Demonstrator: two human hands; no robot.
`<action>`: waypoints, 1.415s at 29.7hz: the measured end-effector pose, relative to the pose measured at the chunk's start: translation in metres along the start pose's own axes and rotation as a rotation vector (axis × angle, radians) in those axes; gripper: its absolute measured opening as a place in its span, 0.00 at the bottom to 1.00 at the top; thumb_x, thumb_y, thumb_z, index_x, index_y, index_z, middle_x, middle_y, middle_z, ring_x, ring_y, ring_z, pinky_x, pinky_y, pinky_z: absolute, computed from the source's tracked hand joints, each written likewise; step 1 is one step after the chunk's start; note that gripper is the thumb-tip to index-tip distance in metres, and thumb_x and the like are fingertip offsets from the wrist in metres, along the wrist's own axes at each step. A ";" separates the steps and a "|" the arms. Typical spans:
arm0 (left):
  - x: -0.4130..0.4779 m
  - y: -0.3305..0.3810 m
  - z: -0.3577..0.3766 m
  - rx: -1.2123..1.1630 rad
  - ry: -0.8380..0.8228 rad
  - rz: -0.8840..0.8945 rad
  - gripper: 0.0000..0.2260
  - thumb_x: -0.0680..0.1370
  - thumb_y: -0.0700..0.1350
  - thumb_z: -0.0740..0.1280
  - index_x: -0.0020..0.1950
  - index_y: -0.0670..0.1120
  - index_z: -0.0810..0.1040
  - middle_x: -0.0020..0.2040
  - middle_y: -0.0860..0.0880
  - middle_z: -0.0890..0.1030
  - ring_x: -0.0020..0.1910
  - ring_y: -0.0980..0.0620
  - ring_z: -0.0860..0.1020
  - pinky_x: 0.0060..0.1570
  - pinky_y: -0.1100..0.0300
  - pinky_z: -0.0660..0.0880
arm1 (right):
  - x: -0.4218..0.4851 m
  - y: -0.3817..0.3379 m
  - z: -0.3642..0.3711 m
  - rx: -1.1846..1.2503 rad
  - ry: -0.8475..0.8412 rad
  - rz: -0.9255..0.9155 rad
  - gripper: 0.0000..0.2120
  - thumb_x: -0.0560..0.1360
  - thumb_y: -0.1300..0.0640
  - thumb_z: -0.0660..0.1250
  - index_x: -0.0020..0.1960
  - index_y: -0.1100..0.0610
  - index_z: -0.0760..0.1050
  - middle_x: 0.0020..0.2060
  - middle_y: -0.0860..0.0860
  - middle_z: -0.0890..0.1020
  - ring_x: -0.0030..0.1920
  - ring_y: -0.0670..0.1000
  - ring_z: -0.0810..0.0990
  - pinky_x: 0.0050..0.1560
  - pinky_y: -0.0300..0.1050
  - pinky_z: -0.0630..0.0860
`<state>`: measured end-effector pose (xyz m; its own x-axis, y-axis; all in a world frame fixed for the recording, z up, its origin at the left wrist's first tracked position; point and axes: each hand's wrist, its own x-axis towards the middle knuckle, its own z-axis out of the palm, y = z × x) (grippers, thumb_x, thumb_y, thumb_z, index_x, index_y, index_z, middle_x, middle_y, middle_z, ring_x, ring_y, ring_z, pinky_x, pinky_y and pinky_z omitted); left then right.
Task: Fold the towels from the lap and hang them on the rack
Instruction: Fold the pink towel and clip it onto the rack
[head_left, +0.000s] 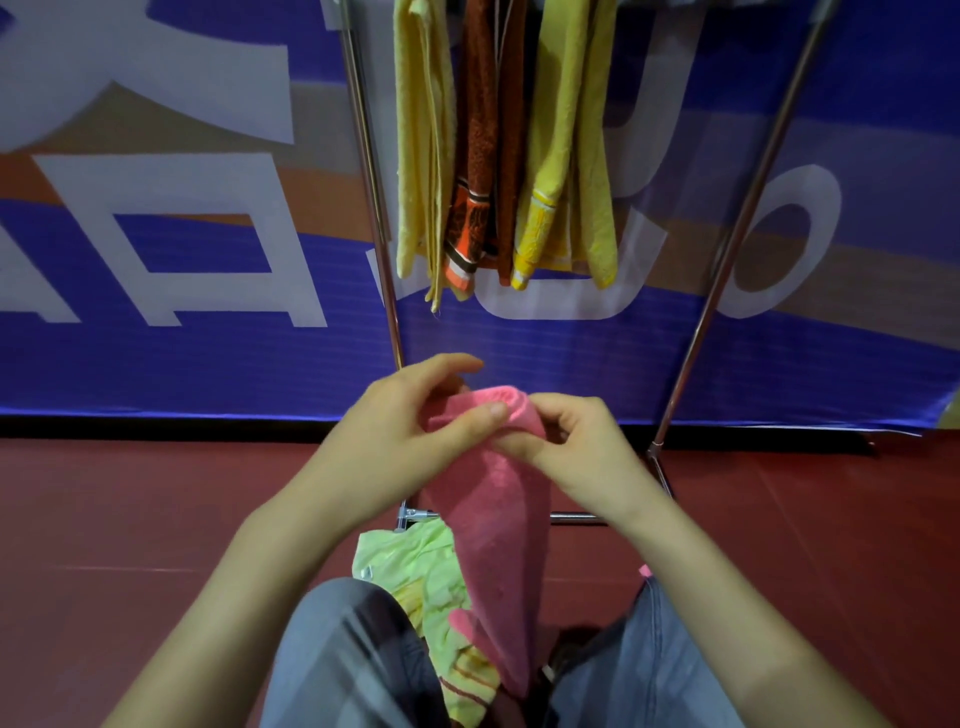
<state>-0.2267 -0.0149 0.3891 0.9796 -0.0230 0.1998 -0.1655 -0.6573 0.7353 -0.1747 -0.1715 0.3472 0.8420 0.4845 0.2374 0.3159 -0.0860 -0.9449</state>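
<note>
1. Lap, grey trousers, nearest the camera. One crumpled light green towel with a striped border lies on it, towards the left knee.
2. One pink towel hangs lengthwise between the knees. Its lower end lies over the green towel, and its folded top edge is held up in front of the lap.
3. Left hand: the grip pinches the top fold from the left, thumb pressed on the front face and fingers behind the cloth.
4. Right hand: the grip has curled fingers nipping the towel's right edge just under the fold, and touches the left thumb.
5. The held towel and both hands cover the middle of the rack base bar, which stands on the red floor.
6. Three towels counted hanging side by side on the rack: pale yellow towel, rust-brown towel, bright yellow towel.
7. A blue banner stands behind the rack.
</note>
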 end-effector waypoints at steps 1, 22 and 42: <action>0.001 0.002 0.001 0.027 -0.015 -0.003 0.26 0.63 0.66 0.63 0.58 0.58 0.73 0.47 0.62 0.76 0.50 0.67 0.75 0.47 0.72 0.71 | 0.000 0.001 0.001 0.000 -0.013 0.002 0.08 0.68 0.63 0.70 0.43 0.69 0.78 0.31 0.57 0.74 0.33 0.45 0.70 0.35 0.37 0.68; 0.017 0.020 -0.019 0.220 0.145 0.193 0.12 0.72 0.57 0.58 0.47 0.53 0.75 0.40 0.62 0.74 0.44 0.62 0.74 0.44 0.54 0.75 | -0.019 0.099 0.015 0.139 -0.280 0.378 0.09 0.71 0.67 0.67 0.45 0.54 0.76 0.34 0.39 0.82 0.39 0.34 0.78 0.43 0.30 0.74; -0.021 -0.081 0.023 0.203 -0.037 -0.159 0.06 0.73 0.50 0.66 0.48 0.50 0.75 0.42 0.48 0.78 0.42 0.45 0.78 0.45 0.56 0.73 | -0.026 0.065 -0.028 0.145 -0.417 0.305 0.05 0.69 0.62 0.66 0.43 0.63 0.77 0.27 0.39 0.78 0.32 0.35 0.73 0.37 0.27 0.70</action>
<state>-0.2314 0.0214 0.3103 0.9956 0.0675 0.0655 0.0137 -0.7927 0.6094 -0.1638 -0.2137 0.2863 0.6315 0.7635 -0.1352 -0.0045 -0.1707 -0.9853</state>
